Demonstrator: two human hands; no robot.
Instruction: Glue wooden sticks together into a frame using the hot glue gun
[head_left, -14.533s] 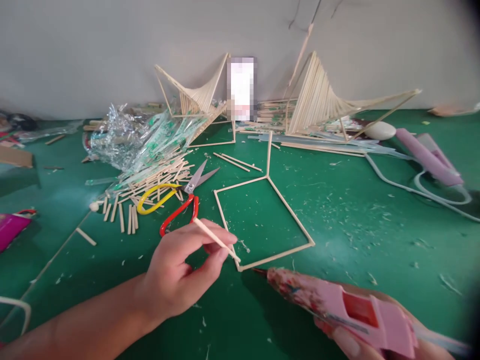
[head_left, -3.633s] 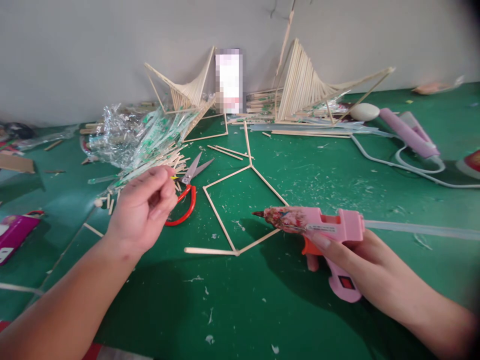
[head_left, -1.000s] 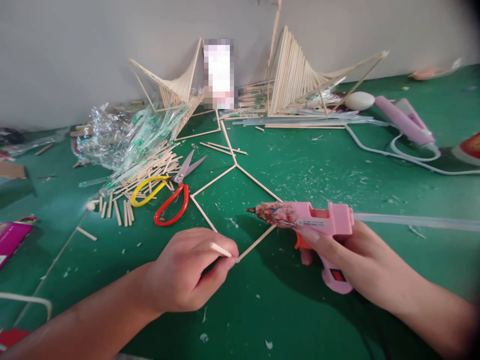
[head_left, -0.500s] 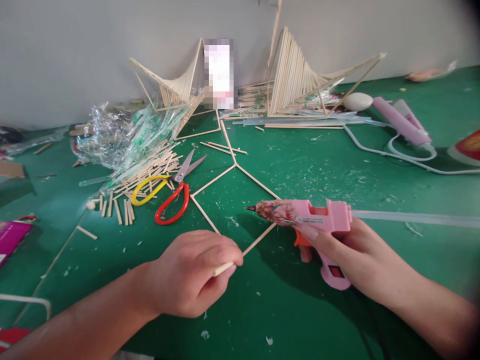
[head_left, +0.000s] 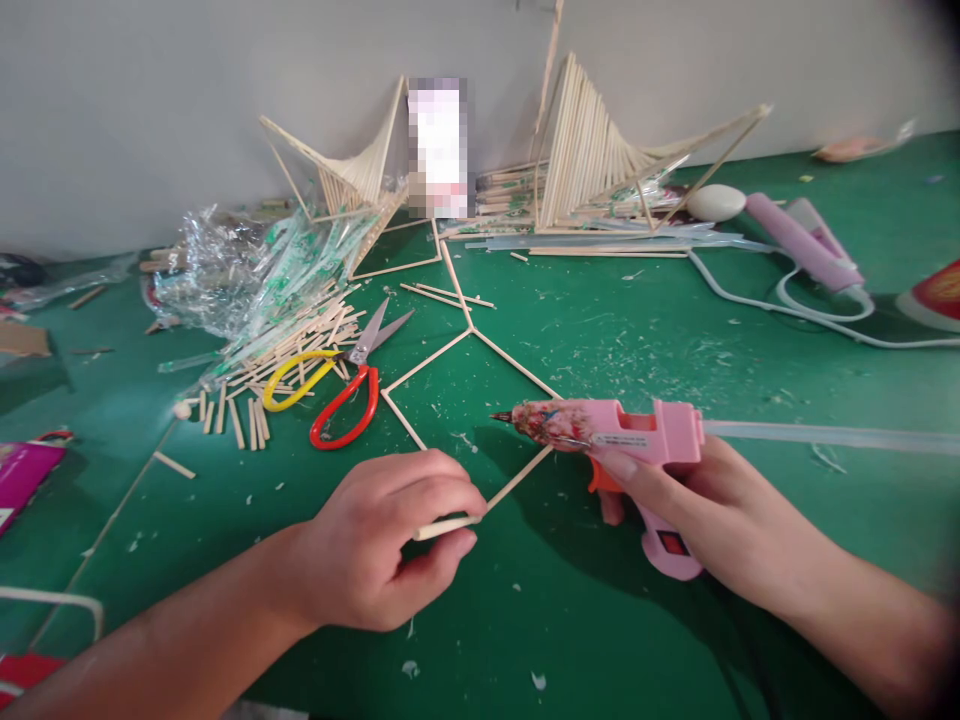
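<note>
A square frame of thin wooden sticks point(head_left: 504, 357) lies flat on the green table point(head_left: 675, 350). My left hand point(head_left: 382, 545) pinches a short wooden stick point(head_left: 444, 525) at the frame's near corner, the stick lying almost level and pointing left. My right hand point(head_left: 697, 510) grips a pink hot glue gun point(head_left: 622, 440) by its handle. Its nozzle points left, hovering over the inside of the frame, a little above and to the right of the held stick.
Red and yellow scissors point(head_left: 341, 385) lie left of the frame beside a heap of cut sticks point(head_left: 292, 345) and clear wrappers point(head_left: 240, 270). Two finished stick models point(head_left: 600, 160) lean on the wall. A purple glue gun point(head_left: 806, 245) with its cord lies at the right.
My left hand has turned the short stick at the frame's near corner from pointing up-left to lying almost level. The glue gun has stayed in place over the frame.
</note>
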